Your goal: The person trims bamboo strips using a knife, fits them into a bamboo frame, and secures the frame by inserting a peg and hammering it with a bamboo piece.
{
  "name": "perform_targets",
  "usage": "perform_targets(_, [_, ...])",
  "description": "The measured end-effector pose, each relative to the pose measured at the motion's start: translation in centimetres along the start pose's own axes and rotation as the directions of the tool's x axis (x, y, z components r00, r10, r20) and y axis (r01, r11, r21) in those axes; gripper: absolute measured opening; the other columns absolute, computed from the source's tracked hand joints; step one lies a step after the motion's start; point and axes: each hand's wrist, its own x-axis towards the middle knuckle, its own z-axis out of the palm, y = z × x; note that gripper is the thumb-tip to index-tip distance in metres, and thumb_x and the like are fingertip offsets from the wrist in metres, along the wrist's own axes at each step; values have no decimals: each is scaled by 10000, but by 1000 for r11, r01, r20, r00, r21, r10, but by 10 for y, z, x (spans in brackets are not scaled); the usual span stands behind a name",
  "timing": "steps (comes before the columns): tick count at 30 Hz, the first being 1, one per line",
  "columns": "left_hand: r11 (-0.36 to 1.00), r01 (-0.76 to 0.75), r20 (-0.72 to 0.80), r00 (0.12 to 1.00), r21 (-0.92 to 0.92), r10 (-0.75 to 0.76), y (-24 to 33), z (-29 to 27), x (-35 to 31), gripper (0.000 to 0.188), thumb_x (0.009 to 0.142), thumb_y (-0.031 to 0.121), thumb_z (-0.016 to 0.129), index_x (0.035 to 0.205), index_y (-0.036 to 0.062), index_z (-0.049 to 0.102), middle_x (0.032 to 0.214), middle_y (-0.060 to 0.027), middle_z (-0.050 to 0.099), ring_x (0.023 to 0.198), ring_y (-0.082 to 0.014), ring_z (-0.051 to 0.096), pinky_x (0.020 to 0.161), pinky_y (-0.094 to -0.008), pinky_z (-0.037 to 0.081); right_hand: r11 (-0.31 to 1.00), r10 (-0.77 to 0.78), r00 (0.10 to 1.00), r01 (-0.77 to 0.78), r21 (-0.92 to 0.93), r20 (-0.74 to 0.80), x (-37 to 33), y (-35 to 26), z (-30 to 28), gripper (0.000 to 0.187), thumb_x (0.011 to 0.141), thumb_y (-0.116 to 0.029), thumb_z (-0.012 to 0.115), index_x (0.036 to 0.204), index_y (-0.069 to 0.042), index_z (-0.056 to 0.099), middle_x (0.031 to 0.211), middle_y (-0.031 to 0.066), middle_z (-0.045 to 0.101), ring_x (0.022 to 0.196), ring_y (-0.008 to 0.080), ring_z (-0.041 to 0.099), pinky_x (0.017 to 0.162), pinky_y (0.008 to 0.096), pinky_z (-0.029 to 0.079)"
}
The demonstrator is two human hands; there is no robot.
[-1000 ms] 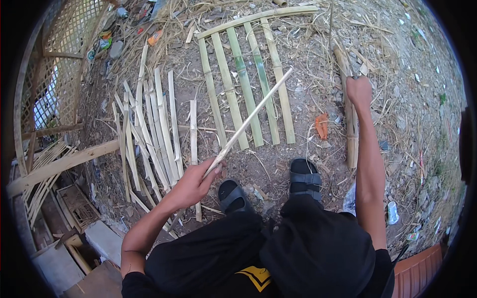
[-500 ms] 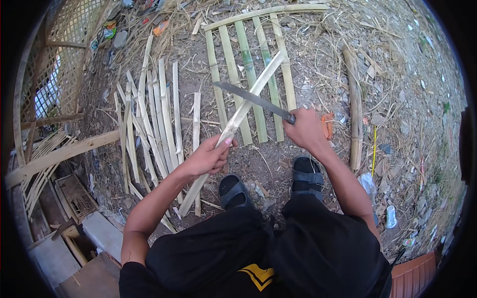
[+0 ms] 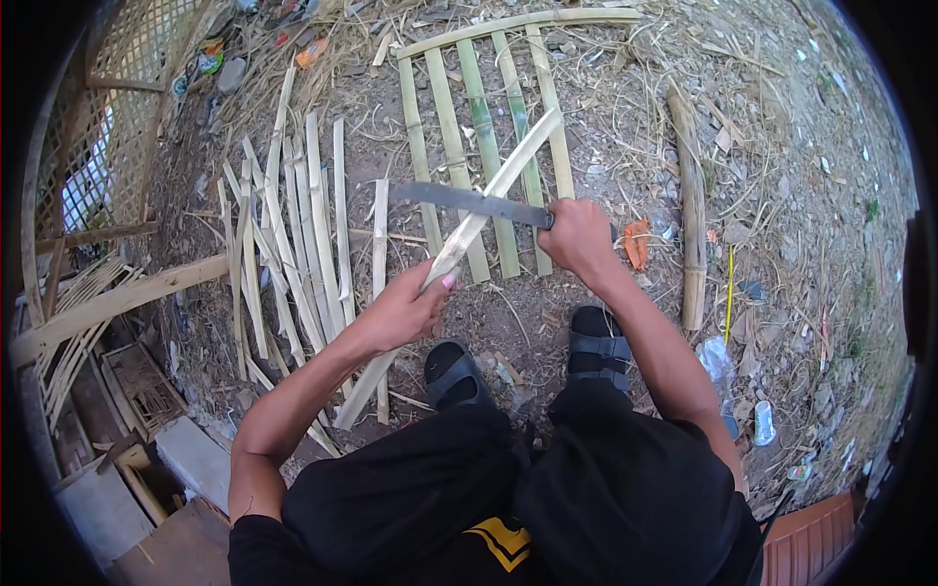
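My left hand (image 3: 409,305) is closed around a pale bamboo strip (image 3: 521,156), which slants from below my wrist up to the far right. In my right hand (image 3: 580,237) is the dark handle of a long knife (image 3: 445,195). Its grey blade points left and crosses the strip partway up, appearing to touch it. Beyond the knife, several flat bamboo slats (image 3: 483,127) lie side by side on the ground, meeting a bamboo crosspiece (image 3: 528,21) at their far ends. To the left of my left hand lies a loose pile of split bamboo strips (image 3: 313,215).
A bamboo pole (image 3: 690,210) lies on the right, with a yellow stick (image 3: 729,293) and a crushed white cup (image 3: 763,423) nearer me. At left are a wooden beam (image 3: 127,305), a lattice panel (image 3: 127,127) and boards (image 3: 200,459). My sandalled feet (image 3: 455,374) stand below the strip.
The knife has shifted left along with my right hand, its blade now lying flatter and its tip further left. The bamboo strip's near end has swung slightly left.
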Motion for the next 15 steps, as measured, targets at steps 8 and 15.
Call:
perform_targets(8, [992,93,115,990,-80,-84,-41,-11,-54,273,1073,333,380,1112,83,479,634,67,280,441,-32,234,389,-224,207,805,574,693,-574,147,-436,5,131,-107,334,800,-253,611,794,74,680,761,268,672,744,424,679,735,474,523])
perform_targets(15, [992,8,101,995,-123,4,-13,-3,-12,305,1073,338,378,1259,102,429,652,60,288,444,-31,237,389,-215,203,969,146,986,-158,190,76,-17,-11,-48,250,783,-211,609,783,19,707,665,278,625,700,436,658,724,492,540])
